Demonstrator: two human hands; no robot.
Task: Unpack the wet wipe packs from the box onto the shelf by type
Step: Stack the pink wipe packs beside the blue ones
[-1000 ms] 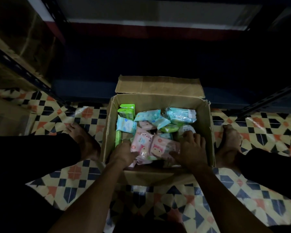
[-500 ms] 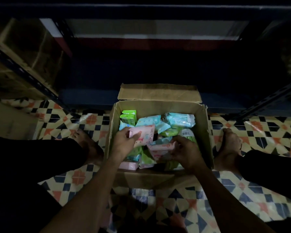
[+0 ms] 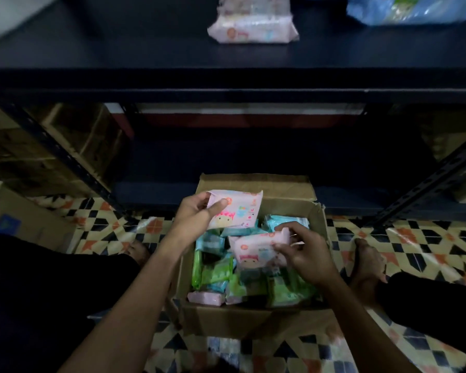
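Note:
An open cardboard box (image 3: pixel 319 238) stands on the floor between my feet, with several green, teal and pink wet wipe packs (image 3: pixel 215 273) inside. My left hand (image 3: pixel 197 214) grips a pink pack (image 3: pixel 238 211) lifted above the box's far left corner. My right hand (image 3: pixel 304 251) pinches a second pink pack (image 3: pixel 256 249) just above the heap. On the dark shelf (image 3: pixel 119 49) above lies a pink pack (image 3: pixel 253 25), with blue packs (image 3: pixel 404 9) to its right.
The shelf's front edge (image 3: pixel 232 82) crosses the view above the box. Dark slotted uprights (image 3: pixel 65 154) stand at left and right. Cardboard boxes (image 3: pixel 73 135) sit on the lower left shelf. My bare feet (image 3: pixel 366 262) flank the box on a patterned tile floor.
Both hands have lifted pink packs out of the heap, the left one higher and farther. The view has tilted up, so the upper shelf with packs now shows.

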